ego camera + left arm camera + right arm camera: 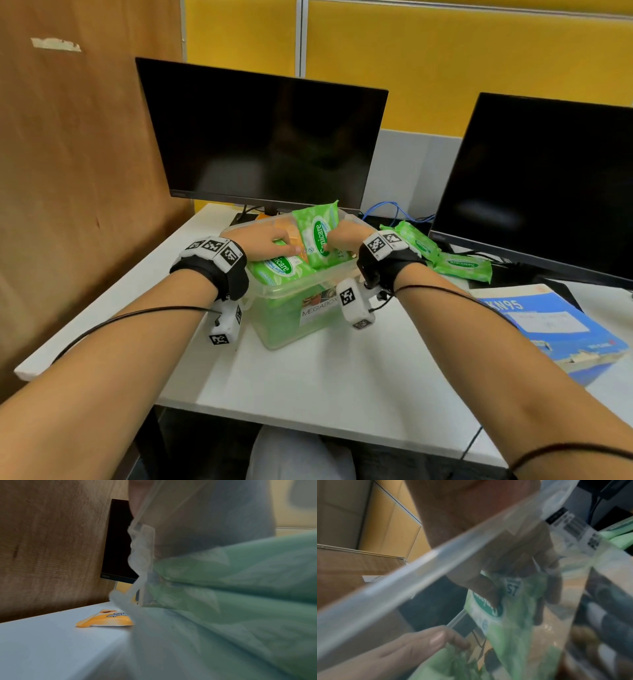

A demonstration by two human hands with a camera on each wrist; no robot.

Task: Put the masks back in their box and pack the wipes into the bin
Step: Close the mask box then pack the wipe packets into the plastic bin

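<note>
Left wrist view mostly blurred green behind bin wall; left hand (265, 244) fingertips hidden among packs, grip unclear. Right hand (344, 237) fingers curled, pinching upright Sanicare wipes pack (318, 236) standing in clear MEGABOX bin (291, 310). Flat green pack (279, 267) on top of bin contents. Two green packs (442, 255) on desk right of bin. One orange pack (106, 619) on desk behind bin. One blue KN95 box (548, 325) at right, partly behind forearm. Two monitors (263, 137).
</note>
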